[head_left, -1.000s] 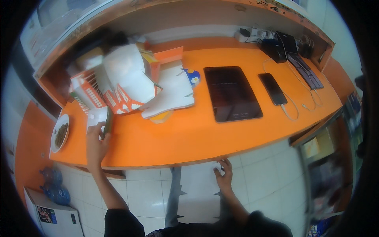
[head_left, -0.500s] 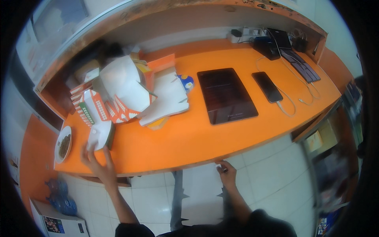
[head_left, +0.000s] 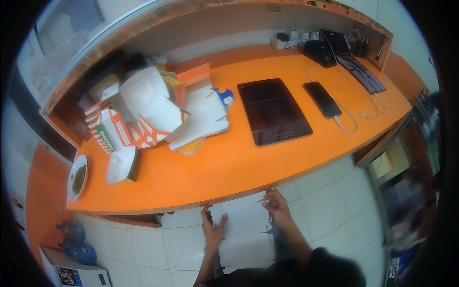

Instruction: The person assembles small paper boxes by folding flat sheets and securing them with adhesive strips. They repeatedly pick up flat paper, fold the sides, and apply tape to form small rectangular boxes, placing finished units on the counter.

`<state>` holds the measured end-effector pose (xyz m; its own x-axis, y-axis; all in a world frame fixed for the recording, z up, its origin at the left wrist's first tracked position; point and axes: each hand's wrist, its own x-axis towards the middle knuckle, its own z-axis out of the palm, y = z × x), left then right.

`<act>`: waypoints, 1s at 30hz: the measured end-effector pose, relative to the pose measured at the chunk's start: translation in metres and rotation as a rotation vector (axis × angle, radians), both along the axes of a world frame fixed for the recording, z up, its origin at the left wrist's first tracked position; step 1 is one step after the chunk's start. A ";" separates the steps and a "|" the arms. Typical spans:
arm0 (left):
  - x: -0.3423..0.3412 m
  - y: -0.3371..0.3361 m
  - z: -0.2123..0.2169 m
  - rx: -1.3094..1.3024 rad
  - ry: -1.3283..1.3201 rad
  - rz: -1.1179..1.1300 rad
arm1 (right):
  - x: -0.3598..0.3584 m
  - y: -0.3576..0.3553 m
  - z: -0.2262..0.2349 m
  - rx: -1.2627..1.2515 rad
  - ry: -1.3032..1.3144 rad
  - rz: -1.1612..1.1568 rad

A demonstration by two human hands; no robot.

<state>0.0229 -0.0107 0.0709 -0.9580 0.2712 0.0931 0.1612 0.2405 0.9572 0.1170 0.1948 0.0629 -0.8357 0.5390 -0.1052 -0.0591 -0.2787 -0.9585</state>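
Below the desk's front edge, a white cardboard sheet with notched edges and a fold across it lies over my lap. My left hand grips its left edge, the thumb lying on top and the fingers tucked behind. At the upper right corner, my right hand pinches the sheet near a small flap. Up on the desk, left of both hands, stands a small open cardboard tray, white inside and dark green outside, with a tiny pale piece in it.
The orange desk carries a heap of cut cardboard pieces, a bowl of brown bits, a tablet and a phone on a cable. Chargers line the back. Blue water bottles stand on the floor at left.
My left hand has left the small tray and come right and down onto the sheet. The sheet's upper part has risen and tilted between both hands.
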 end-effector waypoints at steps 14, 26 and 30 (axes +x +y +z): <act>0.014 0.027 0.048 -0.222 0.357 -0.450 | -0.010 -0.045 0.033 0.011 0.049 0.052; 0.019 0.008 0.035 -0.095 0.039 -0.130 | -0.015 -0.030 0.040 0.326 -0.016 0.096; 0.020 0.006 0.029 0.065 -0.048 -0.089 | -0.009 -0.050 0.039 0.091 -0.016 0.059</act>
